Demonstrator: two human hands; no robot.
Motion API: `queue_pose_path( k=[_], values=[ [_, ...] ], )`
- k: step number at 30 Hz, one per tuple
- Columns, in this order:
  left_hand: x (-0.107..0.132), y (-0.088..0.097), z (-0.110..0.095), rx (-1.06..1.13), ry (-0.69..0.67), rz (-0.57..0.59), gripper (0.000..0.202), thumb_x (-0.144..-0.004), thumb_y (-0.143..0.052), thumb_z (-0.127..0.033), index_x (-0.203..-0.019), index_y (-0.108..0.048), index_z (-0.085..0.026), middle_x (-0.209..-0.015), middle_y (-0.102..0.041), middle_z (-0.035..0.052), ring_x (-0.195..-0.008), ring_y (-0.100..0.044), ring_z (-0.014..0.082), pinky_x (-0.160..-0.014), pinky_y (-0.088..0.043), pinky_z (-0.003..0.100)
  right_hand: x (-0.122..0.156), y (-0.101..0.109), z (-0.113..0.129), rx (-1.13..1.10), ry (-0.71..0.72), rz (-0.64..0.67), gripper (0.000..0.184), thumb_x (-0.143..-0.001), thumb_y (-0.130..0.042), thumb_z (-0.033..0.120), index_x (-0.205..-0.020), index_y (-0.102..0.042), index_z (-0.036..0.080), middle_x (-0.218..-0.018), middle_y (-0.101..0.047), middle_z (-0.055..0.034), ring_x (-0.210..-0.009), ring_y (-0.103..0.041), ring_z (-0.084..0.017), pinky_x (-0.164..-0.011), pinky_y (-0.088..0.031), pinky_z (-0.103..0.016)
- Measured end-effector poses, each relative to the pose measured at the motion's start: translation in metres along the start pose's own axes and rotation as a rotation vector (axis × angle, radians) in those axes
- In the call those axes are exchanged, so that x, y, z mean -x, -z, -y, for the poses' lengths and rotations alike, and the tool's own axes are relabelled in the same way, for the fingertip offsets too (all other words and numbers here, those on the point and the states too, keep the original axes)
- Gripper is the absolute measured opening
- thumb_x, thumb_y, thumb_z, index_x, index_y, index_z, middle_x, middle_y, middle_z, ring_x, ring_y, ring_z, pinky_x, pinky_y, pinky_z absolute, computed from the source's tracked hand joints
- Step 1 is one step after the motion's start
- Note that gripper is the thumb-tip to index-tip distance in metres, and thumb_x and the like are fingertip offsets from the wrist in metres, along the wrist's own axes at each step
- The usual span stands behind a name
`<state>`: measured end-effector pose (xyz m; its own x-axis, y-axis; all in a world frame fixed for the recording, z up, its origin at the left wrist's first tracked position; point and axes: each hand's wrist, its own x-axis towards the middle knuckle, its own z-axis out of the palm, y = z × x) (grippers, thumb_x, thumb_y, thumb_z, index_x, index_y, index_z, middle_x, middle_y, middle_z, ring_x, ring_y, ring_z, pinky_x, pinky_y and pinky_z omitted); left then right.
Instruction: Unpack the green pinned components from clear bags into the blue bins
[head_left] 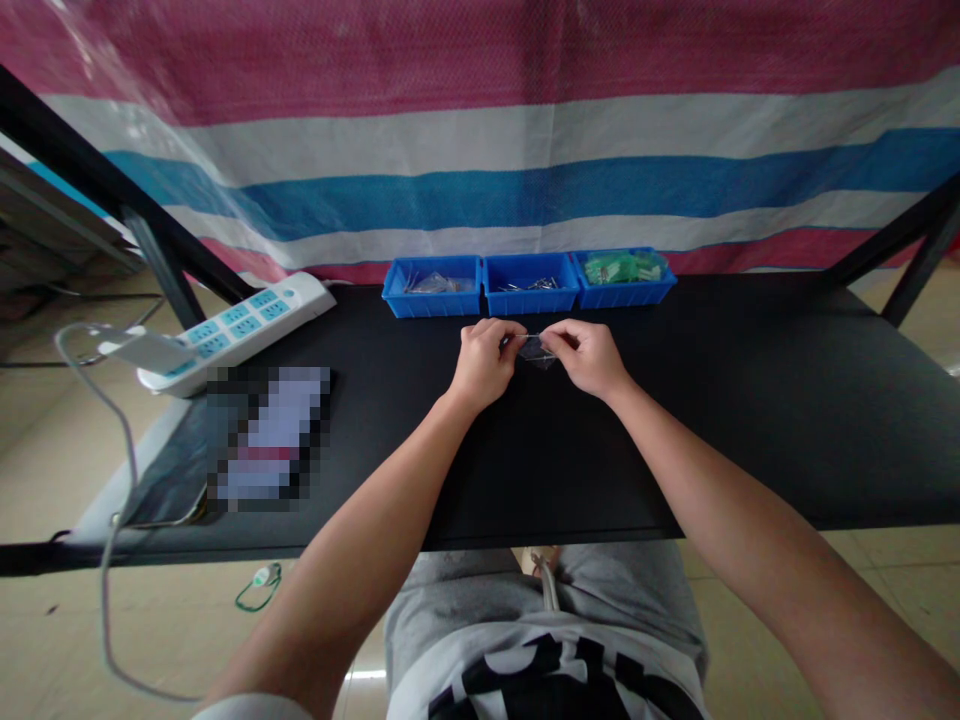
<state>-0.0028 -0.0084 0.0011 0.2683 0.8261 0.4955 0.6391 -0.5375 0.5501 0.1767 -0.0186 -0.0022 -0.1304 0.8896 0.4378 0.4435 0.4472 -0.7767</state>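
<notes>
Between both hands, just above the black table, is a small clear plastic bag (537,353). My left hand (486,362) pinches its left upper edge between thumb and fingertips. The right upper edge is pinched by my right hand (586,355). Thin pale lines run across the bag, and I cannot make out whether anything lies inside it. Behind the hands stand three blue bins in a row. The left bin (433,305) holds clear plastic pieces, the middle bin (532,300) small metal pieces, and the right bin (628,293) green packets.
A white power strip (247,325) with a charger (146,350) plugged in lies at the left. Near it are a phone (169,470) and a blurred-out item (274,435). A grey cable (109,560) hangs past the table's (780,430) left edge. A striped sheet (480,140) hangs behind.
</notes>
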Motion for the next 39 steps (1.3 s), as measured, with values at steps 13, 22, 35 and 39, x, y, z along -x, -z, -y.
queue_pose_path(
  k=[13, 22, 35, 39],
  values=[
    [-0.001, 0.001, -0.002, 0.042, -0.004, 0.020, 0.008, -0.084, -0.062, -0.020, -0.086, -0.070, -0.019, -0.086, -0.074, 0.0025, -0.082, -0.066, 0.0166, -0.081, -0.049, 0.029, -0.002, -0.003, -0.002, -0.218, -0.076, -0.070, 0.018, -0.074, -0.071, 0.034, -0.080, -0.074, 0.017, -0.076, -0.075, -0.0056, -0.066, -0.068, -0.019, -0.063, -0.054, -0.031],
    [0.000, 0.002, -0.002, -0.016, 0.042, 0.042, 0.014, -0.078, -0.066, -0.018, -0.092, -0.066, -0.020, -0.094, -0.070, 0.0038, -0.091, -0.063, 0.0194, -0.087, -0.046, 0.033, 0.000, -0.001, -0.002, -0.126, -0.046, -0.034, 0.013, -0.073, -0.063, 0.023, -0.076, -0.074, 0.018, -0.074, -0.073, -0.0040, -0.066, -0.066, -0.018, -0.063, -0.052, -0.030],
    [-0.011, 0.025, 0.010, -0.313, 0.408, 0.177, 0.036, -0.084, -0.052, -0.049, -0.070, -0.069, -0.020, -0.068, -0.068, 0.0089, -0.068, -0.063, 0.0240, -0.063, -0.046, 0.034, -0.017, 0.013, -0.031, 0.597, 0.115, -0.122, 0.071, -0.079, -0.056, 0.026, -0.147, -0.037, 0.017, -0.149, -0.043, -0.0130, -0.122, -0.047, -0.037, -0.098, -0.040, -0.057],
    [-0.009, 0.022, 0.009, -0.337, 0.405, 0.229, 0.032, -0.081, -0.056, -0.047, -0.072, -0.071, -0.021, -0.069, -0.068, 0.0100, -0.066, -0.063, 0.0245, -0.060, -0.047, 0.034, -0.016, 0.010, -0.041, 0.654, 0.031, -0.047, 0.080, -0.080, -0.058, 0.033, -0.151, -0.024, 0.022, -0.157, -0.029, -0.0110, -0.118, -0.041, -0.040, -0.093, -0.039, -0.063]
  ],
)
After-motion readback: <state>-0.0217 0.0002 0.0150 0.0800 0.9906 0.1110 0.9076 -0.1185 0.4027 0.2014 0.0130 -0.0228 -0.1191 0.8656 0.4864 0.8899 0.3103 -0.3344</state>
